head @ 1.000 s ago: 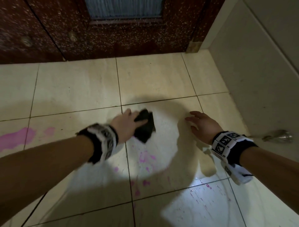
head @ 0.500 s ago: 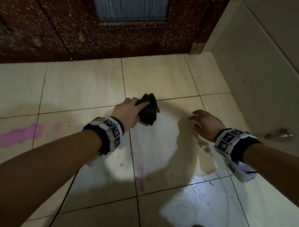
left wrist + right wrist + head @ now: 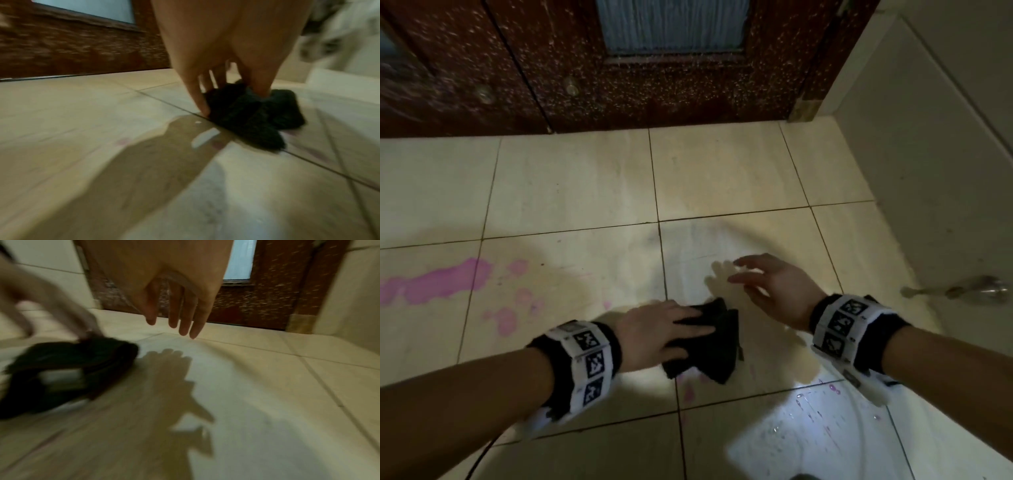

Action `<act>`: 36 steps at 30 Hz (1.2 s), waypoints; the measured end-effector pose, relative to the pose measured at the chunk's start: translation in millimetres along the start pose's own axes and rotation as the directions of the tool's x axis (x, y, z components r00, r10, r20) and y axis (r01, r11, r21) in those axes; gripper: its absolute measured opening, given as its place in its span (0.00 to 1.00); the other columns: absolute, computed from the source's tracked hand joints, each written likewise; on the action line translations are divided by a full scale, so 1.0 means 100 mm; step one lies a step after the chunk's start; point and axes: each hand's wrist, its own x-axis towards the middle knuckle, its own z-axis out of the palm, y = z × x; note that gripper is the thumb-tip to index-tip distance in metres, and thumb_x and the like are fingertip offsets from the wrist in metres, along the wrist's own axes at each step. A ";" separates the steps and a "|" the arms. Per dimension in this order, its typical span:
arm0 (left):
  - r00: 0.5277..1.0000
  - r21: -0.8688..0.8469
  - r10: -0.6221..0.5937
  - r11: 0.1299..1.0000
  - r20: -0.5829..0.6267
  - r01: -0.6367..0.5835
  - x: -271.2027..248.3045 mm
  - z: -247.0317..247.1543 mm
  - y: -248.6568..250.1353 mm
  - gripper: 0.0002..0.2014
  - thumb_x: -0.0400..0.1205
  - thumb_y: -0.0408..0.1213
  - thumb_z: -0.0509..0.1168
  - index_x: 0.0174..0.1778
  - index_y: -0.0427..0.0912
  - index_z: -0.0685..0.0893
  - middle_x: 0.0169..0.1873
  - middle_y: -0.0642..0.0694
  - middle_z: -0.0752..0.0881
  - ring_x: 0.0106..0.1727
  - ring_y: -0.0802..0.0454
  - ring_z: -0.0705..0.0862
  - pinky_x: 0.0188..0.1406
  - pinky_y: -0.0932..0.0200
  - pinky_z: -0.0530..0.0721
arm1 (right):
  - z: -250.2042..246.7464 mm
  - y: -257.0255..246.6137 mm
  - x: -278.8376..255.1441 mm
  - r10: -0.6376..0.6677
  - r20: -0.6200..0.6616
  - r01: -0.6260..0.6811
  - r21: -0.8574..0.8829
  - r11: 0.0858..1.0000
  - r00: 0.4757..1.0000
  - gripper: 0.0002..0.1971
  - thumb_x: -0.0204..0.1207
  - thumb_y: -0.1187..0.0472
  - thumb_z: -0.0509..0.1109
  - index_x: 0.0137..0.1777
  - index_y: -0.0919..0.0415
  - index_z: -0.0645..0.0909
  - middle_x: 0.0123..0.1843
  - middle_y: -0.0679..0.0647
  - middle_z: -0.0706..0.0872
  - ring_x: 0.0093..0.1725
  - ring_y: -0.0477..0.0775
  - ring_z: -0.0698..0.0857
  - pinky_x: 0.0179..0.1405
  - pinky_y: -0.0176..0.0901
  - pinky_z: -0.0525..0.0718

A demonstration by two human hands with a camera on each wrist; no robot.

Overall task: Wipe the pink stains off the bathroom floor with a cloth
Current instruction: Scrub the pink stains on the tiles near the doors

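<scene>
Since half a second ago, my left hand [image 3: 654, 334] has dragged the cloth [image 3: 709, 346] back toward me, from up by the grout line down onto the pink spots near my knees. Fingers lie flat on top of the dark wad and, in the left wrist view, the thumb and fingertips [image 3: 202, 104] tuck down around its edges, so I'm gripping it while pressing: flat palm for pressure, curled tips so it doesn't slip out mid-stroke. Cloth sits touching the floor [image 3: 571, 192], right beside a grout line, with a faint pink smear [image 3: 688, 390] poking out just below it, so this stroke probably isn't finished.

My right hand [image 3: 770, 291] hovers just above the tile, fingers spread and relaxed, holding nothing; its shadow on the floor shows a gap. I judge it's kept there for balance and out of the wiping path.

Big pink stain [image 3: 438, 284] and smaller blotches [image 3: 506, 318] lie well to the left, untouched by the cloth. More specks [image 3: 834, 389] sit on the wet tile lower right. Door [image 3: 619, 68] is ahead, a metal door stop [image 3: 976, 291] is off to the right. Task looks far from done.
</scene>
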 end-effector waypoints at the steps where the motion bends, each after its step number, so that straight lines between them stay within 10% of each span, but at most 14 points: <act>1: 0.997 -0.120 -0.041 0.992 -0.065 0.033 -0.08 -0.03 -0.11 0.22 0.87 0.49 0.49 0.79 0.62 0.61 0.80 0.58 0.60 0.78 0.58 0.63 0.74 0.71 0.56 | 0.07 -0.10 -0.03 -0.082 0.053 0.083 -0.011 0.997 0.995 0.18 0.75 0.55 0.59 0.57 0.57 0.87 0.60 0.61 0.86 0.51 0.61 0.87 0.42 0.52 0.88; 4: 0.953 -0.166 -0.227 0.967 -0.202 0.195 -0.28 -0.06 -0.49 0.23 0.86 0.42 0.57 0.78 0.53 0.66 0.79 0.53 0.65 0.78 0.54 0.67 0.71 0.74 0.55 | 0.30 -0.37 -0.03 -0.236 0.191 0.256 -0.087 0.963 0.953 0.24 0.73 0.44 0.61 0.64 0.54 0.82 0.62 0.62 0.84 0.50 0.62 0.86 0.44 0.51 0.86; 8: 0.866 0.088 -0.482 0.876 0.135 0.474 -0.43 0.06 -0.74 0.32 0.88 0.47 0.50 0.83 0.44 0.39 0.82 0.45 0.37 0.84 0.50 0.40 0.77 0.66 0.41 | 0.53 -0.65 0.07 -0.210 0.380 0.305 -0.209 0.929 0.901 0.37 0.49 0.45 0.85 0.61 0.54 0.84 0.54 0.63 0.85 0.41 0.64 0.87 0.37 0.54 0.88; 12: 0.823 0.070 -0.503 0.861 0.264 0.504 -0.40 0.10 -0.74 0.30 0.89 0.46 0.46 0.83 0.42 0.40 0.81 0.42 0.34 0.83 0.47 0.36 0.81 0.56 0.50 | 0.68 -0.71 0.12 -0.136 0.394 0.232 -0.207 0.950 0.909 0.46 0.27 0.49 0.88 0.55 0.53 0.85 0.50 0.63 0.85 0.38 0.64 0.86 0.28 0.55 0.87; 15: 0.814 0.058 -0.507 0.856 0.283 0.514 -0.36 0.05 -0.75 0.30 0.89 0.47 0.47 0.83 0.43 0.42 0.82 0.42 0.34 0.83 0.47 0.37 0.80 0.55 0.52 | 0.58 -0.74 0.11 -0.174 0.326 0.228 -0.136 0.964 0.929 0.38 0.41 0.52 0.88 0.57 0.52 0.82 0.53 0.62 0.84 0.41 0.62 0.86 0.31 0.49 0.86; 19: 0.821 0.082 -0.483 0.872 0.305 0.483 -0.40 0.05 -0.76 0.38 0.86 0.51 0.55 0.83 0.43 0.38 0.81 0.43 0.32 0.83 0.47 0.35 0.81 0.55 0.52 | 0.28 -0.38 0.19 0.153 0.090 -0.139 -0.145 0.980 0.984 0.24 0.81 0.59 0.61 0.77 0.53 0.67 0.73 0.59 0.68 0.66 0.62 0.74 0.60 0.48 0.77; 24: 0.804 0.141 -0.489 0.871 0.339 0.470 -0.45 0.11 -0.68 0.54 0.78 0.57 0.65 0.80 0.40 0.30 0.78 0.40 0.25 0.80 0.43 0.29 0.81 0.52 0.46 | 0.23 -0.05 0.16 0.349 0.162 -0.305 -0.245 0.920 0.923 0.32 0.81 0.48 0.60 0.82 0.55 0.54 0.78 0.64 0.56 0.73 0.64 0.66 0.67 0.50 0.75; 27: 0.789 0.158 -0.504 0.862 0.350 0.481 -0.43 0.11 -0.65 0.56 0.77 0.58 0.66 0.80 0.38 0.29 0.77 0.38 0.25 0.80 0.42 0.28 0.82 0.51 0.45 | 0.40 -0.37 0.02 0.206 0.236 -0.168 -0.170 0.971 0.950 0.37 0.63 0.54 0.80 0.73 0.64 0.73 0.68 0.73 0.73 0.59 0.74 0.80 0.48 0.57 0.86; 33: 0.781 0.156 -0.513 0.857 0.355 0.492 -0.42 0.08 -0.64 0.56 0.77 0.58 0.67 0.80 0.38 0.29 0.78 0.38 0.26 0.81 0.42 0.29 0.82 0.50 0.47 | 0.66 -1.09 -0.46 -0.124 0.458 0.155 -0.031 0.987 0.880 0.34 0.44 0.40 0.83 0.54 0.44 0.85 0.53 0.51 0.85 0.43 0.49 0.87 0.36 0.35 0.85; 36: 0.781 0.145 -0.516 0.854 0.351 0.499 -0.42 0.06 -0.63 0.57 0.76 0.57 0.67 0.80 0.39 0.29 0.78 0.39 0.26 0.81 0.43 0.29 0.81 0.51 0.47 | 0.50 -1.05 -0.24 -0.109 0.422 0.118 0.005 0.993 0.900 0.30 0.69 0.55 0.75 0.73 0.50 0.74 0.72 0.61 0.74 0.65 0.62 0.79 0.61 0.46 0.81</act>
